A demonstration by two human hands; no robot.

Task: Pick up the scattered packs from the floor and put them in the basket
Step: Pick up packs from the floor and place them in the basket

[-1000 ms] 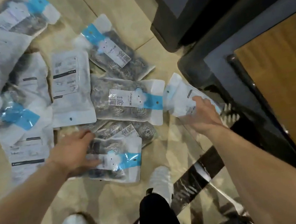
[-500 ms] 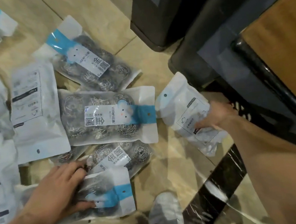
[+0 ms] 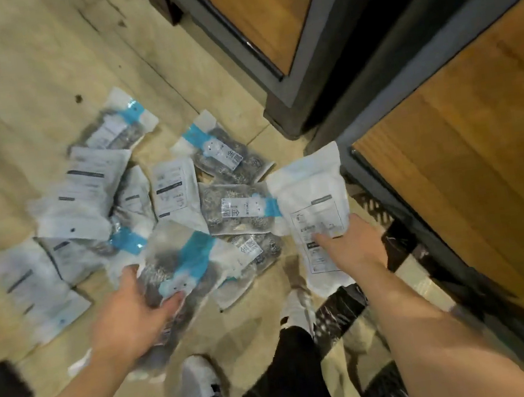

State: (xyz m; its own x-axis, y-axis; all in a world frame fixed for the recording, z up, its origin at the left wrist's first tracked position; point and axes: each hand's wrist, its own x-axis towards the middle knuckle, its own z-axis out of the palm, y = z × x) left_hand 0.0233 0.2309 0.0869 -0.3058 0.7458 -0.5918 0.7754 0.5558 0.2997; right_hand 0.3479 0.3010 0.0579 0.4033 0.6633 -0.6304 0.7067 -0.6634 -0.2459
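Both packs now lifted off the floor: I see left hand grip closed on blue-banded pack, right hand on white pack. Basket next, bottom right.

A single wide-angle view looks from the person's head steeply down at the beige tiled floor, close enough that both bare forearms rise from the bottom edge. It faces forward past white shoes toward dark-framed wooden cabinet panels at right. Edges bend with lens distortion; no second view exists.
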